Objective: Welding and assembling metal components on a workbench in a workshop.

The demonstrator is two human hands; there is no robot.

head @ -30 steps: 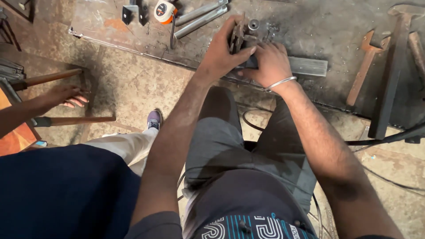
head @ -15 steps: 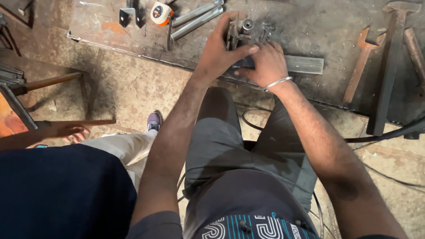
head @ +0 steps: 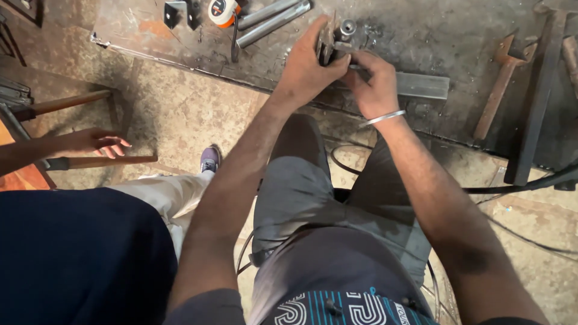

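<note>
Both my hands meet over a small metal assembly (head: 338, 40) on a dark steel plate (head: 421, 36) on the floor. My left hand (head: 307, 72) wraps around the left side of the assembly, near a short round cylinder (head: 347, 27). My right hand (head: 373, 81), with a metal bangle (head: 383, 118) on the wrist, grips the near end of a flat steel bar (head: 421, 85) that runs off to the right. Fingers hide the joint between the pieces.
A tape measure (head: 223, 9), two steel tubes (head: 271, 18) and small brackets (head: 174, 11) lie at the plate's far left. A rusty wrench-like tool (head: 498, 84) and long bar (head: 539, 96) lie right. Another person's hand (head: 96, 141) and shoe (head: 209, 159) are at left; cables (head: 530, 183) cross the floor.
My hands stay on the metal assembly, barely shifting. The other person's hand at left has moved lower and toward me, now near a wooden-handled tool.
</note>
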